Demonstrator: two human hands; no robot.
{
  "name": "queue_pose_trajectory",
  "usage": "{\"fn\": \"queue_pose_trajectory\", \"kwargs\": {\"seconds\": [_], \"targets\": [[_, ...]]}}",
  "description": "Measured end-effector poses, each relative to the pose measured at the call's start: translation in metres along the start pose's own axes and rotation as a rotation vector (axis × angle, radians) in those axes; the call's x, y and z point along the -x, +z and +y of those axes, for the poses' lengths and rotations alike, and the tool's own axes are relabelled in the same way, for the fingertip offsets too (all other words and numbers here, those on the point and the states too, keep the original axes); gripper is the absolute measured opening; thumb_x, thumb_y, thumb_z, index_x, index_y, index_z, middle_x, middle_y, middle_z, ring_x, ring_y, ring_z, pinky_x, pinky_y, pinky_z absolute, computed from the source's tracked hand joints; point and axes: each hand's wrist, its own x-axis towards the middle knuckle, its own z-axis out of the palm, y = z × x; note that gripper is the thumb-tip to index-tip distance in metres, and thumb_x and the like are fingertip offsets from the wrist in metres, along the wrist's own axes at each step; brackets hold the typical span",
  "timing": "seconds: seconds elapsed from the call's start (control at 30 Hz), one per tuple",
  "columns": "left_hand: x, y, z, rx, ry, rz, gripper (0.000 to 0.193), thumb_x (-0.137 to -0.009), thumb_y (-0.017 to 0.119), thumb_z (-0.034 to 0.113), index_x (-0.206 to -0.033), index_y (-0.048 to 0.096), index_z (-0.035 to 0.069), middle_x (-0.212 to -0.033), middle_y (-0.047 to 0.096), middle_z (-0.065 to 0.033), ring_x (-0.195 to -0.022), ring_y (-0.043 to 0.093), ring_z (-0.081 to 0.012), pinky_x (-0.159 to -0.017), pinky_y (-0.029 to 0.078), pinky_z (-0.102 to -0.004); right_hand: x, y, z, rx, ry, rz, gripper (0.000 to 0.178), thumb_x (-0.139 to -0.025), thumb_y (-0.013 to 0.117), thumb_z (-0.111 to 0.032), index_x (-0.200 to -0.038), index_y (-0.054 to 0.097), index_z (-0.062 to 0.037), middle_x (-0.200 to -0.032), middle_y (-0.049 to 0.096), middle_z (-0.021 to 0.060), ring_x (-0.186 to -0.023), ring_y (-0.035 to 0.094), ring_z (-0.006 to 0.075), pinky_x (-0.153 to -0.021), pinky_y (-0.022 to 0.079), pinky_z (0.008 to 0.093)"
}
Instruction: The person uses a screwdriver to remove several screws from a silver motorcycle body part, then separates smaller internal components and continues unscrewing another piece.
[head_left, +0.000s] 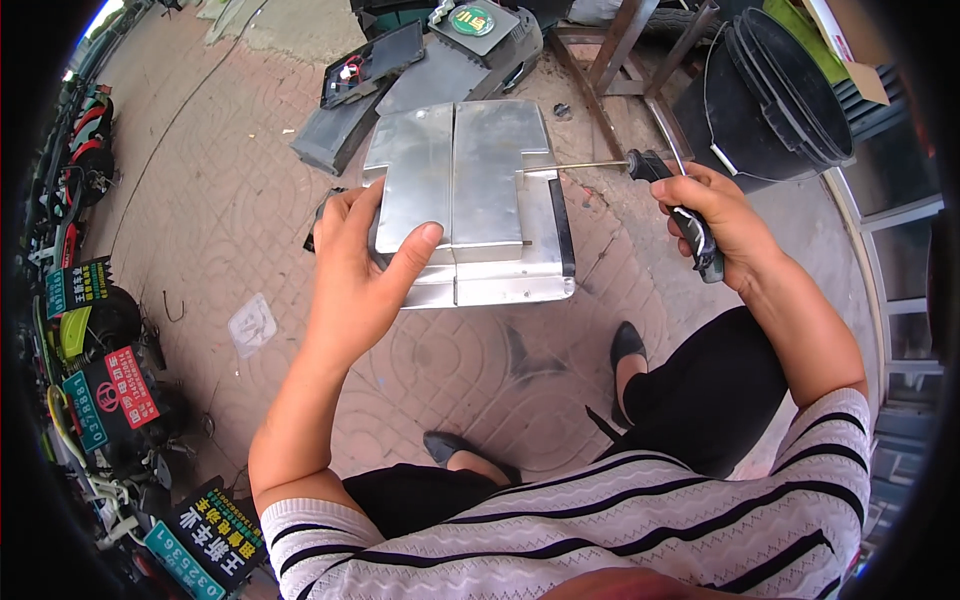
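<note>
Silver-metal case (pixel 492 185) over paving (pixel 480 375), probably screw work at its right side.
Bracing left side with spread left hand (pixel 352 265), clutching screwdriver (pixel 652 165) in curled right hand (pixel 722 210); likely calls for steady tip pressure.

Lettering marks vehicle plates (pixel 85 410) and a green sticker (pixel 472 20) on a casing (pixel 506 32).

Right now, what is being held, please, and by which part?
The right hand grips a long-shafted tool by its handle; the left hand touches a metal case.
</note>
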Motion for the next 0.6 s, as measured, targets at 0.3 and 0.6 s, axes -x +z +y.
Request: {"fn": "queue_pose_trajectory", "kwargs": {"seconds": [0.3,0.6], "targets": [[-0.014,-0.006,0.001,-0.127,0.332,-0.094,0.057,-0.095,0.055,0.026,-0.144,0.041,0.001,-0.15,0.039,-0.0196,-0.143,0.03,-0.0365,-0.114,0.026,-0.0432,-0.006,-0.114,0.009,0.035,-0.21,0.306,0.036,-0.079,0.069,-0.028,-0.103,0.057,-0.0045,-0.072,0.051,-0.0012,-0.053,0.049,0.0058,-0.043,0.04,0.0219],[-0.017,-0.008,0.007,0.253,0.158,-0.098,0.056,-0.098,0.054,0.021,-0.147,0.036,0.003,-0.129,0.06,-0.012,-0.125,0.052,-0.023,-0.106,0.037,-0.0357,-0.02,0.004,-0.048,0.457,-1.033,0.009,0.071,-0.069,0.077,-0.019,-0.133,0.051,-0.0012,-0.107,0.056,0.0044,-0.099,0.053,0.0131,-0.091,0.043,0.0259]]}}
